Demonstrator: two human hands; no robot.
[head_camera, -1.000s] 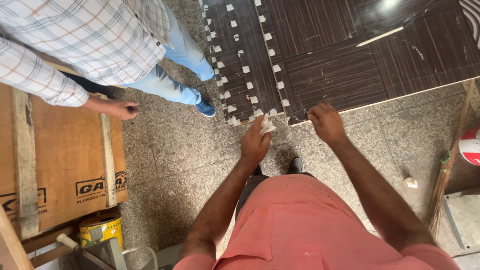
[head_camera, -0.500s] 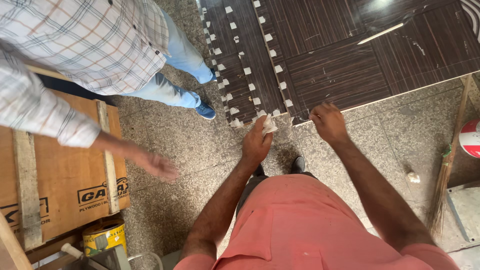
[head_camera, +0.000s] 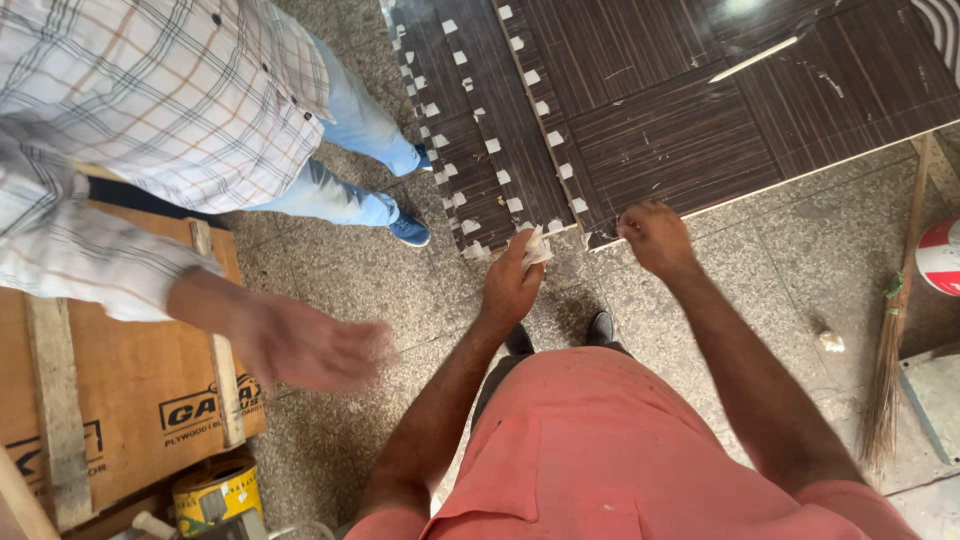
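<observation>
Head view:
L hand: fingers clenched on a crumpled white paper wad, pressed at the near edge of the dark panel, just by the seam between strips.
R hand: fingers curled down onto the panel's near edge, right of the wad; can't tell if they grip anything or only press.
Doing it well (my read): keep the R hand steady as a brace on the edge, work the wad in short strokes along the seam w/ light pressure, so the small white tape tabs don't lift.
Panel: dark brown laminate, fine streaked wood grain, glossy, flat, lying on the floor; narrow strips at its left side, rows of white tabs along the joints; pale scuffs at far right.
Floor: grey speckled stone, matte, gritty.
Co-worker: checked sleeve, blue jeans, blue shoe; the hand is blurred, near left, well apart from the panel.
Plywood sheet: tan, wooden battens across it, near left.
Tin: yellow, round, near left corner.
Broom: straw bristles, thin stick, right.
</observation>
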